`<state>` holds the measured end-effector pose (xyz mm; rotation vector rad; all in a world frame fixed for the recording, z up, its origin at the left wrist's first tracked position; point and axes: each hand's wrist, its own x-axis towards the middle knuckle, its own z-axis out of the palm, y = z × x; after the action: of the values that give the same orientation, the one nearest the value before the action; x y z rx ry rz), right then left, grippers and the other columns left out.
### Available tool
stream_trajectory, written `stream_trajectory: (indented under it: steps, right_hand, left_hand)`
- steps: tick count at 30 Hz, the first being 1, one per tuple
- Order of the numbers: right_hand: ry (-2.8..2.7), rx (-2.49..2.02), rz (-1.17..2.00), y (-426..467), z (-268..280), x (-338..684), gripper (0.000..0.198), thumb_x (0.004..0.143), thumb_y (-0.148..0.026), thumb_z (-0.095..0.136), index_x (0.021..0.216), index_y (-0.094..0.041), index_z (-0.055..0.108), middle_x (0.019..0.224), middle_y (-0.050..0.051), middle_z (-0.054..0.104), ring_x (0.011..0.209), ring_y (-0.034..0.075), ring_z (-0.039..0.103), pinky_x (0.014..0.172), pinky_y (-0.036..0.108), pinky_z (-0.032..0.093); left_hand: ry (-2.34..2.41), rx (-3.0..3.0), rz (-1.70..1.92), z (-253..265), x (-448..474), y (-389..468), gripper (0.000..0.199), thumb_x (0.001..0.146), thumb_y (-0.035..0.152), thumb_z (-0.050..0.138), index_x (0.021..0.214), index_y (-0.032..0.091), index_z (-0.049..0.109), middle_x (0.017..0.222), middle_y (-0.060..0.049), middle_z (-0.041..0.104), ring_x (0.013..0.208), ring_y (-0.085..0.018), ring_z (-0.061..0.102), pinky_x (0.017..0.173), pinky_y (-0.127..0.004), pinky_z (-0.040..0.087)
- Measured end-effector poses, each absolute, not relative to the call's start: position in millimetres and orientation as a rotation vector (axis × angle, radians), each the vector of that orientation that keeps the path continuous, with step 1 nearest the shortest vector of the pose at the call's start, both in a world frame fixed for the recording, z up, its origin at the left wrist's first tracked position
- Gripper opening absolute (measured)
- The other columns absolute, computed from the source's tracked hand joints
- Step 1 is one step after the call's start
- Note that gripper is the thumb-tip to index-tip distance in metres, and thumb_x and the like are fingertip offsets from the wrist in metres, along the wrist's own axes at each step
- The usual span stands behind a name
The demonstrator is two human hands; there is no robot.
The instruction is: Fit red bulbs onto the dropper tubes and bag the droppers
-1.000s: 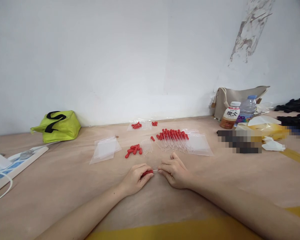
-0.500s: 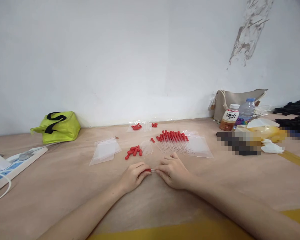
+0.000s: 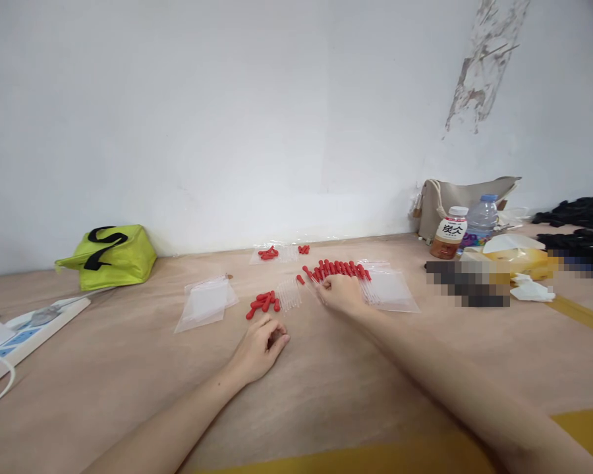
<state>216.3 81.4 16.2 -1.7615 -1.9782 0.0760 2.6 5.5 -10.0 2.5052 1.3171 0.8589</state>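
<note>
My right hand (image 3: 342,292) pinches a glass dropper (image 3: 307,271) by its clear tube, the red bulb pointing up and left. It rests at the left end of a row of red-bulbed droppers (image 3: 344,268) and hides part of their tubes. My left hand (image 3: 261,347) lies on the table with fingers loosely curved, thumb apart, and nothing visible in it. Just beyond it sit loose red rubber bulbs (image 3: 263,303). Beside these lie bare clear glass tubes (image 3: 290,295). One single red bulb (image 3: 300,280) is near the tubes.
Clear plastic bags (image 3: 205,303) lie at left, with more bags (image 3: 395,289) at right. Further red bulbs (image 3: 268,253) are near the wall. A lime bag (image 3: 116,257) and power strip (image 3: 24,339) stand left; a brown drink bottle (image 3: 449,234) and tissue pack (image 3: 516,255) stand right.
My hands have parted. The right hand has carried the dropper forward to the row's left end. My left hand has let go of the red bulb and shifted slightly left.
</note>
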Motion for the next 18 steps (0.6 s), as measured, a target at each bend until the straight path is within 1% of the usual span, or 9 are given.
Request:
stream_trajectory:
  steps: [3, 8, 11, 15, 18]
  right_hand:
    - [-1.946, -1.875, 0.059, 96, 10, 202, 0.033, 0.080, -0.040, 0.040, 0.070, -0.018, 0.064, 0.079, 0.007, 0.066, 0.080, 0.020, 0.058, 0.077, 0.033, 0.026]
    - [-1.923, -1.944, 0.060, 103, 3, 189, 0.031, 0.077, -0.035, 0.042, 0.079, -0.015, 0.065, 0.083, 0.012, 0.066, 0.081, 0.023, 0.058, 0.080, 0.038, 0.024]
    - [-1.918, -1.971, 0.063, 102, 2, 185, 0.033, 0.076, -0.037, 0.042, 0.079, -0.014, 0.065, 0.082, 0.013, 0.066, 0.078, 0.024, 0.059, 0.080, 0.039, 0.024]
    - [-1.947, -1.983, 0.078, 99, 4, 185, 0.033, 0.076, -0.039, 0.042, 0.076, -0.015, 0.065, 0.081, 0.012, 0.066, 0.076, 0.023, 0.059, 0.081, 0.041, 0.024]
    - [-1.966, -1.976, 0.021, 96, 4, 186, 0.037, 0.077, -0.044, 0.041, 0.074, -0.015, 0.065, 0.080, 0.013, 0.066, 0.076, 0.023, 0.059, 0.082, 0.042, 0.022]
  left_hand:
    - [1.330, 2.492, 0.853, -10, 1, 5, 0.010, 0.082, 0.024, 0.047, 0.077, 0.017, 0.053, 0.075, -0.002, 0.049, 0.064, -0.014, 0.050, 0.059, -0.026, 0.040]
    - [1.329, 2.489, 0.849, -10, 1, 5, 0.008, 0.081, 0.023, 0.048, 0.078, 0.017, 0.053, 0.075, -0.001, 0.050, 0.063, -0.013, 0.050, 0.058, -0.025, 0.040]
    - [1.323, 2.482, 0.856, -9, 1, 5, 0.008, 0.081, 0.023, 0.049, 0.078, 0.017, 0.054, 0.074, -0.001, 0.050, 0.063, -0.013, 0.050, 0.058, -0.025, 0.040]
    - [1.320, 2.482, 0.868, -8, 1, 5, 0.009, 0.081, 0.024, 0.049, 0.077, 0.017, 0.054, 0.075, -0.001, 0.051, 0.064, -0.014, 0.050, 0.059, -0.026, 0.040]
    - [1.326, 2.485, 0.862, -8, 1, 4, 0.009, 0.081, 0.024, 0.049, 0.077, 0.017, 0.053, 0.074, -0.002, 0.050, 0.065, -0.014, 0.049, 0.059, -0.026, 0.040]
